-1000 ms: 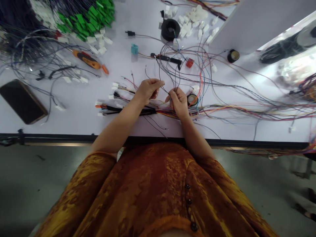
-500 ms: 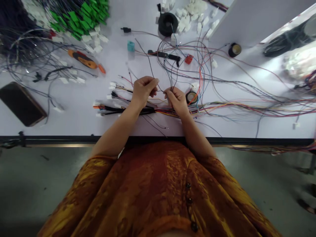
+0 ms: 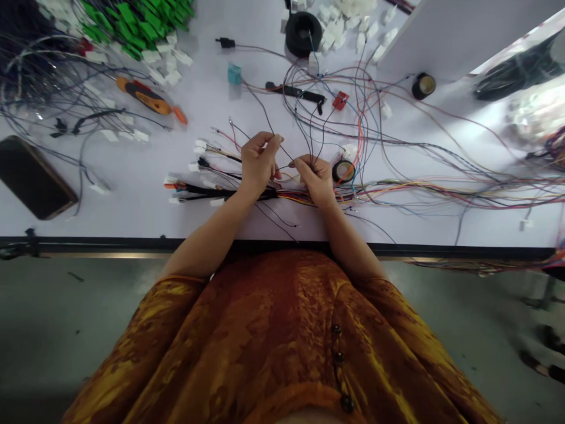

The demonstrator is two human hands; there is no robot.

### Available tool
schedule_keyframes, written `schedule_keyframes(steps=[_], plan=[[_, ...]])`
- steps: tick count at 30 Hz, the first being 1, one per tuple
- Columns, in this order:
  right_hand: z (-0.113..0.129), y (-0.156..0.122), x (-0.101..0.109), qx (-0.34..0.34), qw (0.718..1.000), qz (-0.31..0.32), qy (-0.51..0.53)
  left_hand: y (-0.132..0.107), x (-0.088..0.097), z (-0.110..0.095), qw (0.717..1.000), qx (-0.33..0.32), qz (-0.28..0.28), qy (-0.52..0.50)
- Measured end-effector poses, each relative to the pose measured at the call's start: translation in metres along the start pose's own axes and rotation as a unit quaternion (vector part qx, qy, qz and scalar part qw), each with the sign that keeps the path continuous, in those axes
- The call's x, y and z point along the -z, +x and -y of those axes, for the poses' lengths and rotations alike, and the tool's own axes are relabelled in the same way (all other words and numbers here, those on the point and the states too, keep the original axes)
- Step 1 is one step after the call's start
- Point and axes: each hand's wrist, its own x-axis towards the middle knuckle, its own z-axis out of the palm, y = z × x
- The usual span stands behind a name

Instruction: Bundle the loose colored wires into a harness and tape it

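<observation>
1. A thin dark wire (image 3: 285, 152) was pinched in the fingertips of the left hand (image 3: 259, 164) and was led across the narrow gap to the right hand (image 3: 315, 181). Its long axis ran diagonally, sloping down from the left hand toward the right.
2. The right hand was closed narrowly, thumb against forefinger, on thin wires that rose away from it. Whether the same wire was gripped there could not be told, nor could the number of strands.
3. A multicoloured wire harness (image 3: 300, 201) was laid crosswise just below both hands. Its black-sleeved part lay nearer the left hand, and its loose strands ran out past the right hand.
4. White connectors (image 3: 200, 143) on wire ends were fanned out just left of the left hand. A roll of black tape (image 3: 343, 171) was placed just beside the right hand.
5. Farther beyond the hands, a red connector (image 3: 340, 100) was seen among loose wires. An orange-handled screwdriver (image 3: 143, 97) and a smartphone (image 3: 33, 176) lay well to the left.
</observation>
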Motion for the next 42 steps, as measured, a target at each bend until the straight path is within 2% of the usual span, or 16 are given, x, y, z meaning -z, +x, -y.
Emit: schedule_keyframes(steps=[6, 11, 14, 18, 21, 23, 25, 26, 27, 29, 30, 32, 35, 38, 40, 42], plan=[[0.008, 0.006, 0.001, -0.026, 0.998, 0.005, 0.056, -0.009, 0.012, -0.011, 0.992, -0.069, 0.055, 0.087], [-0.007, 0.017, 0.000, -0.095, 0.985, -0.132, 0.056, -0.022, 0.029, -0.006, 0.977, -0.123, 0.074, 0.155], [-0.017, 0.020, 0.001, -0.113, 0.982, -0.136, 0.065, -0.024, 0.032, -0.001, 0.978, -0.136, 0.067, 0.145], [-0.022, 0.023, 0.006, -0.086, 0.983, -0.149, 0.068, -0.018, 0.044, -0.006, 0.988, -0.121, 0.071, 0.060], [-0.016, 0.023, 0.011, -0.079, 0.981, -0.164, 0.069, -0.013, 0.070, -0.013, 0.989, -0.135, 0.062, -0.011], [-0.007, 0.018, 0.013, -0.041, 0.974, -0.219, 0.033, -0.013, 0.088, -0.017, 0.988, -0.143, 0.046, -0.026], [0.007, 0.013, 0.010, 0.040, 0.956, -0.286, -0.048, -0.016, 0.100, -0.021, 0.990, -0.136, 0.036, -0.009], [0.015, 0.010, 0.007, 0.081, 0.953, -0.277, -0.096, -0.018, 0.102, -0.024, 0.991, -0.125, 0.036, 0.005], [0.022, 0.009, 0.001, 0.114, 0.956, -0.228, -0.143, -0.019, 0.103, -0.027, 0.993, -0.112, 0.040, 0.018], [0.036, 0.010, -0.017, 0.144, 0.964, -0.040, -0.218, -0.020, 0.103, -0.036, 0.994, -0.086, 0.056, 0.036], [0.042, 0.013, -0.027, 0.143, 0.957, 0.055, -0.245, -0.020, 0.105, -0.041, 0.994, -0.078, 0.065, 0.042], [0.051, 0.023, -0.050, 0.130, 0.938, 0.160, -0.279, -0.017, 0.118, -0.050, 0.993, -0.079, 0.071, 0.054], [0.058, 0.041, -0.078, 0.111, 0.934, 0.178, -0.291, -0.009, 0.156, -0.049, 0.984, -0.115, 0.045, 0.125], [0.061, 0.054, -0.101, 0.111, 0.937, 0.178, -0.280, 0.000, 0.192, -0.026, 0.952, -0.146, 0.031, 0.268], [0.060, 0.060, -0.114, 0.110, 0.937, 0.188, -0.274, 0.005, 0.202, -0.008, 0.927, -0.153, 0.034, 0.341], [0.058, 0.064, -0.126, 0.113, 0.934, 0.199, -0.275, 0.010, 0.202, 0.005, 0.910, -0.158, 0.035, 0.382]])
